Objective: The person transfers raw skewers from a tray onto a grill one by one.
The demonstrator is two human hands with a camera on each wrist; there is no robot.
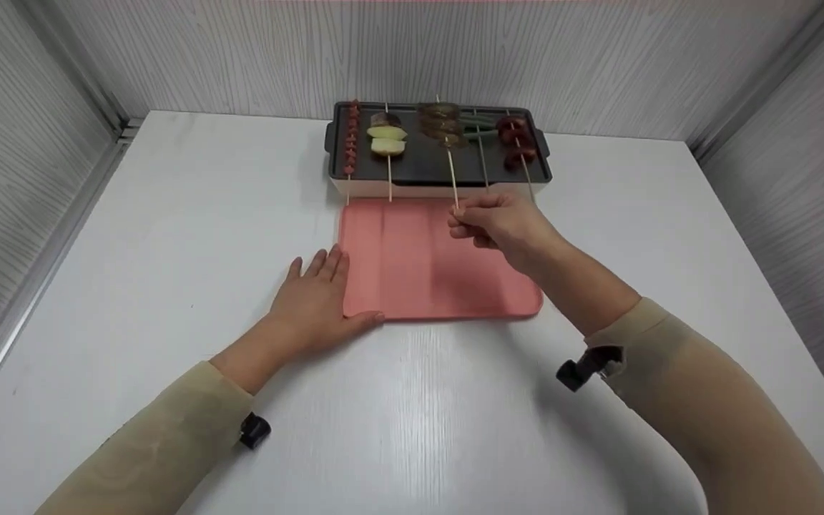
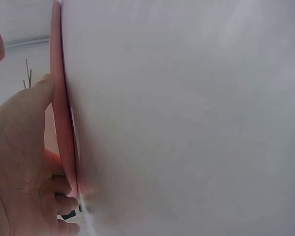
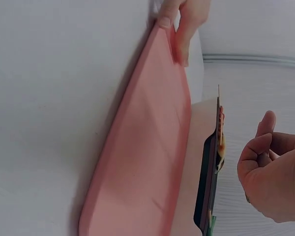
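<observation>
My right hand (image 1: 501,225) pinches the lower end of a wooden skewer (image 1: 453,179) between thumb and fingertips. Brown, glossy food pieces (image 1: 442,123) are threaded on its upper part, over the black grill plate (image 1: 419,166). At the front left corner of a pink tray (image 1: 405,257), my left hand (image 1: 312,304) rests with its fingers extended along the side and its thumb on the front rim. The left wrist view shows this thumb (image 2: 42,91) against the tray's edge. In the right wrist view the right hand (image 3: 273,169) is above the tray's level; the skewer is hidden there.
Other skewers lie on the grill: small red pieces (image 1: 352,139) at left, pale yellow slices (image 1: 388,146) beside them, green pieces (image 1: 480,134) and dark red pieces (image 1: 517,143) at right. Several sticks overhang its front. The tray sits before it on the white table (image 1: 204,214).
</observation>
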